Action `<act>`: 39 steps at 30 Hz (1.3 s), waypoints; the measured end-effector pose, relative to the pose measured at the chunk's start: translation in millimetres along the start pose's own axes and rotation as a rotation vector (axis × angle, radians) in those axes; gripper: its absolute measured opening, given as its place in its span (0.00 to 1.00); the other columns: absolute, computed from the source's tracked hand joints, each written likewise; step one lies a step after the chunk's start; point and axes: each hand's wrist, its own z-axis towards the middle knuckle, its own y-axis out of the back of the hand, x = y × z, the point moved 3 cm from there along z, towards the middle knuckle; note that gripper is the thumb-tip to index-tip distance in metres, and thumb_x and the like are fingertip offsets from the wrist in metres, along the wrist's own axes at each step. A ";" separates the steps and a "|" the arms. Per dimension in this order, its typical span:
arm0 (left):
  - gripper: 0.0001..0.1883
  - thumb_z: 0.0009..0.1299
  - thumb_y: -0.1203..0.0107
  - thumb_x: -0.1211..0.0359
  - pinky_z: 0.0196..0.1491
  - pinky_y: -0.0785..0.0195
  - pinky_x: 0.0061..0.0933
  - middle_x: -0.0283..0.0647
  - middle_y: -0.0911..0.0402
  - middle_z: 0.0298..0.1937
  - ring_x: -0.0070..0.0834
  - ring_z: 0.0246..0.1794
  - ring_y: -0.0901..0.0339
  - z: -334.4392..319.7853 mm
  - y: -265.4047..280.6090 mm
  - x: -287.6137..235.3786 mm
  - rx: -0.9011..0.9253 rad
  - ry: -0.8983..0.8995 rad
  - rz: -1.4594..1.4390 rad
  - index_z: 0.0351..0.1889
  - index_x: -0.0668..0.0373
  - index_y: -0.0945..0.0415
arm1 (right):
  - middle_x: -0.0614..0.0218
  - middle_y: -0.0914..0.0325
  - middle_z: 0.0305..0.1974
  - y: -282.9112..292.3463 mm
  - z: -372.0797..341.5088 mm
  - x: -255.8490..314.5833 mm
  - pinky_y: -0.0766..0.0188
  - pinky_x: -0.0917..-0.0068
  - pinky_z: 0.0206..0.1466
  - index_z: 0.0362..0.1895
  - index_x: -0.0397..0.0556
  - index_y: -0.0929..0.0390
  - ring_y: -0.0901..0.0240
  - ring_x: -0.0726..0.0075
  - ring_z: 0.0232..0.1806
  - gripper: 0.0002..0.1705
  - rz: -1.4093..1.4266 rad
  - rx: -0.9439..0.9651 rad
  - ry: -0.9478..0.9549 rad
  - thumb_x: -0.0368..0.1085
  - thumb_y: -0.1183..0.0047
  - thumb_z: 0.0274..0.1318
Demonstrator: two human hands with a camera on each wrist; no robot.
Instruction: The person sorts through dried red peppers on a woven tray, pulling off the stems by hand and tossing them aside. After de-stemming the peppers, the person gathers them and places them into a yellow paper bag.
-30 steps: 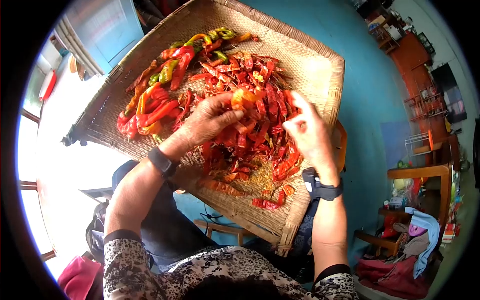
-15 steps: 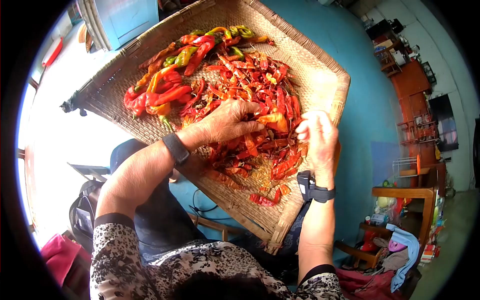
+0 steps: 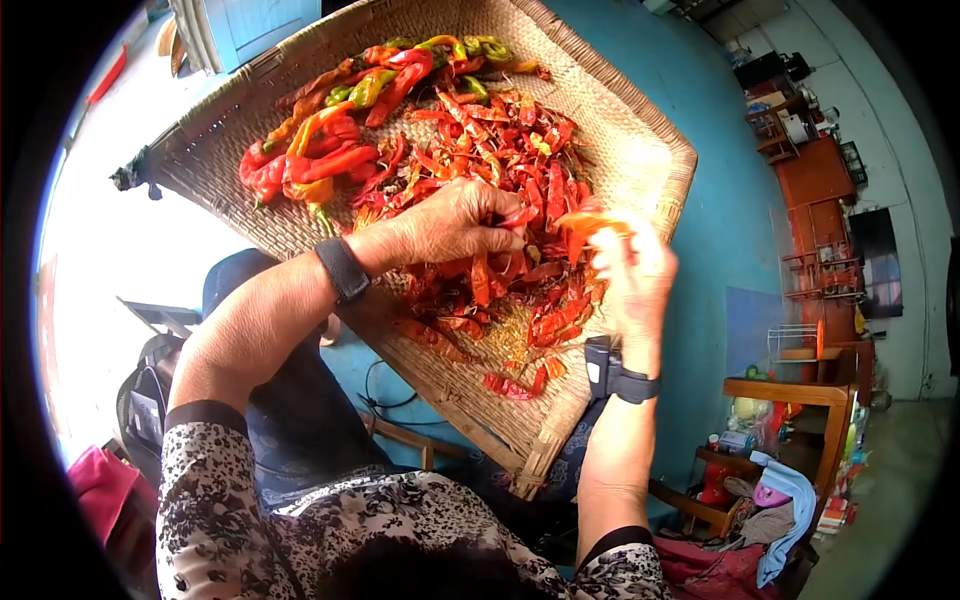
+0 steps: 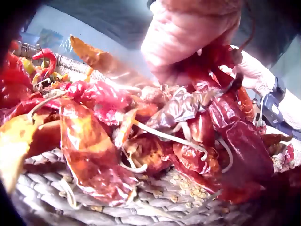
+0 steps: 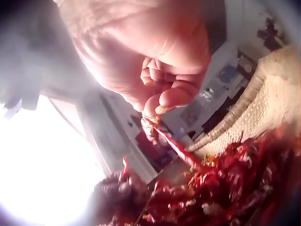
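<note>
My left hand (image 3: pixel 450 225) hovers over the heap of dried red chillies (image 3: pixel 490 275), thumb and forefinger pinching a red dried chilli (image 3: pixel 520 217). In the left wrist view that red chilli (image 4: pixel 217 55), with a thin stem, shows at the edge of the hand (image 4: pixel 188 40). Near the basket's right side, my right hand (image 3: pixel 640 280) holds an orange dried chilli (image 3: pixel 585 224) at its fingertips, blurred. The right wrist view shows curled fingers (image 5: pixel 171 94) pinching a small wrinkled end, with a red strip (image 5: pixel 178 148) below it.
A wide woven basket (image 3: pixel 640 150) rests across the lap. Fresh red chillies (image 3: pixel 330 170) and green ones (image 3: pixel 372 88) lie along its left side. Loose seeds (image 3: pixel 505 335) are scattered near the front corner. A wooden chair (image 3: pixel 790 392) with clothes stands at right.
The orange chilli has passed from my left fingertips to my right hand, moving right. The left hand now pinches a red chilli. The head view has shifted slightly.
</note>
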 end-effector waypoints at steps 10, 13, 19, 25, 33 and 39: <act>0.13 0.69 0.54 0.78 0.55 0.33 0.23 0.33 0.23 0.46 0.18 0.46 0.26 -0.3 16.0 5.7 -0.137 0.081 -0.320 0.51 0.61 0.29 | 0.64 0.24 0.28 123.4 4.8 -34.2 0.31 0.75 0.27 0.49 0.44 0.27 0.29 0.67 0.23 0.17 -0.552 -0.473 0.008 0.41 0.48 0.61; 0.16 0.67 0.58 0.81 0.58 0.33 0.25 0.33 0.24 0.47 0.18 0.49 0.26 0.3 16.5 7.0 -0.150 0.024 -0.408 0.52 0.60 0.30 | 0.56 0.23 0.40 105.4 -2.6 -30.2 0.28 0.64 0.41 0.51 0.48 0.27 0.25 0.51 0.37 0.20 -1.106 -0.409 -0.076 0.42 0.45 0.57; 0.16 0.66 0.55 0.82 0.55 0.31 0.25 0.33 0.24 0.44 0.17 0.48 0.26 3.0 8.9 6.4 -0.109 0.018 -0.332 0.50 0.61 0.29 | 0.54 0.27 0.52 13.6 1.6 8.5 0.28 0.66 0.51 0.56 0.44 0.29 0.26 0.56 0.49 0.25 -0.641 0.171 -0.105 0.38 0.42 0.54; 0.13 0.68 0.50 0.80 0.51 0.31 0.20 0.29 0.23 0.43 0.15 0.45 0.27 6.4 3.6 21.4 -0.070 0.034 -0.260 0.50 0.61 0.28 | 0.45 0.29 0.48 -37.7 -12.9 -31.7 0.29 0.57 0.52 0.35 0.40 0.30 0.29 0.44 0.48 0.12 -0.976 0.577 0.179 0.33 0.41 0.50; 0.09 0.71 0.48 0.74 0.44 0.32 0.17 0.27 0.24 0.39 0.12 0.39 0.29 4.0 9.7 11.1 -0.174 0.029 -0.236 0.48 0.60 0.27 | 0.73 0.29 0.23 -18.9 0.1 -35.8 0.31 0.75 0.26 0.31 0.51 0.28 0.31 0.76 0.25 0.04 -0.531 0.396 0.126 0.28 0.52 0.58; 0.09 0.71 0.48 0.71 0.41 0.35 0.14 0.25 0.27 0.37 0.11 0.36 0.32 2.5 16.7 2.4 -0.316 0.043 -0.291 0.47 0.62 0.27 | 0.79 0.27 0.28 18.1 5.2 -18.6 0.34 0.85 0.28 0.38 0.47 0.25 0.34 0.88 0.29 0.05 0.060 0.163 -0.072 0.33 0.48 0.60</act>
